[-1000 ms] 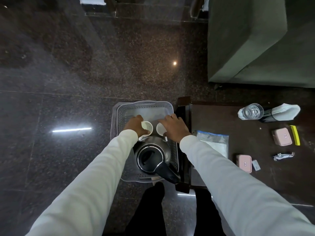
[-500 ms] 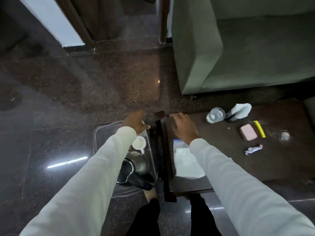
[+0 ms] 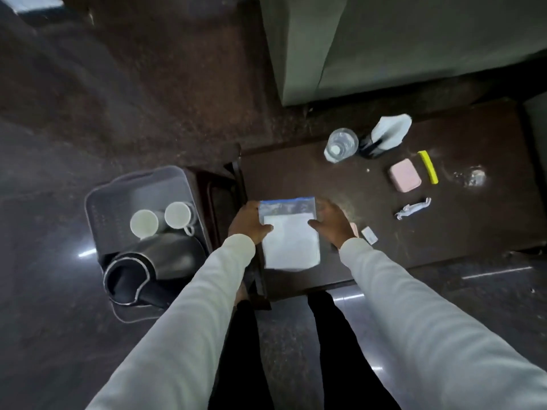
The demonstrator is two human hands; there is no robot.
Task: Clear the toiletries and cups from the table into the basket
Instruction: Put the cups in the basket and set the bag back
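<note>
A clear zip bag (image 3: 289, 235) with a blue seal and white contents lies near the front left of the dark wooden table (image 3: 444, 232). My left hand (image 3: 248, 223) grips its left edge and my right hand (image 3: 331, 221) grips its right edge. On the floor to the left stands the grey basket (image 3: 124, 184), holding two white cups (image 3: 161, 221) and a black kettle (image 3: 148, 267). Further right on the table are a glass tumbler (image 3: 341, 144), a pink case (image 3: 404, 175), a yellow comb (image 3: 428, 166), a crumpled wrapper (image 3: 413, 208) and a small white sachet (image 3: 369, 234).
A black holder with a white cloth (image 3: 384, 137) stands behind the tumbler. A wet smear (image 3: 472, 176) marks the table's right part. A grey-green sofa (image 3: 399, 45) rises behind the table. My dark-trousered legs stand on the polished stone floor (image 3: 88, 84) between basket and table.
Both hands left the cups in the basket and came right over the table. They now hold the zip bag by its two sides. The view swung toward the table.
</note>
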